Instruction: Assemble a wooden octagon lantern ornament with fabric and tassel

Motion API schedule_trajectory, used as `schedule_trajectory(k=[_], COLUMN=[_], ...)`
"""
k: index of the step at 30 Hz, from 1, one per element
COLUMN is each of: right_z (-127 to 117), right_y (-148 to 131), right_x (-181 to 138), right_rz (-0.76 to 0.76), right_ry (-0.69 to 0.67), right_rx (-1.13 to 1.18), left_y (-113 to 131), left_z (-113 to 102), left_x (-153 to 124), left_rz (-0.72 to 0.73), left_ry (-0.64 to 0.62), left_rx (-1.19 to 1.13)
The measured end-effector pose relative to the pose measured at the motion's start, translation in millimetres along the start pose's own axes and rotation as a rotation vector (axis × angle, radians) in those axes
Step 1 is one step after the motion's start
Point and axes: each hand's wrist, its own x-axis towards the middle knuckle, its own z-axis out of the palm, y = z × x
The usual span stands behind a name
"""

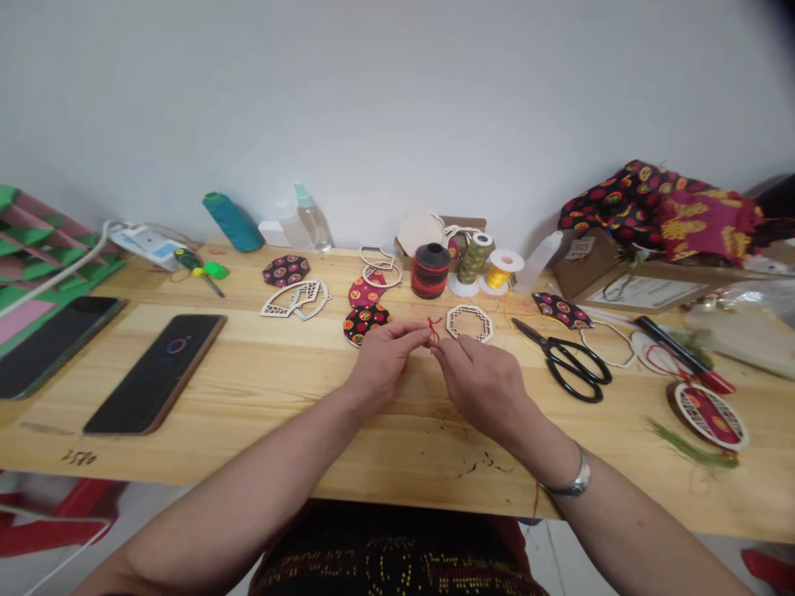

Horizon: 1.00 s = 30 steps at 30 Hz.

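A thin red cord [435,324] stands up in small loops between my two hands over the middle of the table. My left hand [388,352] pinches it between thumb and forefinger. Close beside it, my right hand [481,381] has its fingers closed on the same cord. An orange-red strand hangs over the table edge below my right wrist. Just behind my left hand lies a black patterned fabric piece [365,321]. Past my right hand is an octagonal wooden lattice frame [469,321]. Black-handled scissors [568,360] lie further right.
Thread spools [431,271] and clear bottles [315,219] stand along the wall. Two phones [155,372] lie at left. A cardboard box [621,277] with patterned cloth [639,203] is at right, near an oval framed ornament [711,415] and a marker [676,348].
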Motion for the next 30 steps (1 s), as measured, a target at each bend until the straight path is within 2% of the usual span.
schedule_trajectory(k=[3,8,11,14,17,20,23,26,28,30], right_z=[-3,-4,0,1,-1,2,9,15,16,15], right_y=[-3,-9,-9,-5,3,11,16,15,12,10], right_x=[0,2,1,1,4,9,13,16,17,18], right_rz=[-0.087,-0.213,-0.239,-0.230,-0.044,0.310,0.653,0.847,0.926,0.983], right_ry=[0.017,-0.002,-0.016,-0.015,0.068,0.138,-0.036,-0.187,-0.172,-0.111], right_rx=[-0.115,-0.148,-0.102,0.079,0.368,0.626,1.016,1.491,1.660,1.712], left_y=[-1,0,0,-1,-2,-1,0,0,-2,-4], left_z=[0,0,-1,-2,-3,-2,-1,0,0,-1], left_x=[-1,-1,0,3,3,2,0,-1,-2,-2], left_rz=[-0.066,-0.223,-0.296,-0.304,-0.273,-0.232,-0.196,-0.150,-0.121,-0.105], left_ry=[-0.039,-0.129,-0.180,-0.202,-0.184,-0.166,-0.172,-0.178,-0.185,-0.195], left_rx=[-0.082,-0.256,-0.309,-0.336,-0.345,-0.281,-0.210,-0.157,-0.132,-0.115])
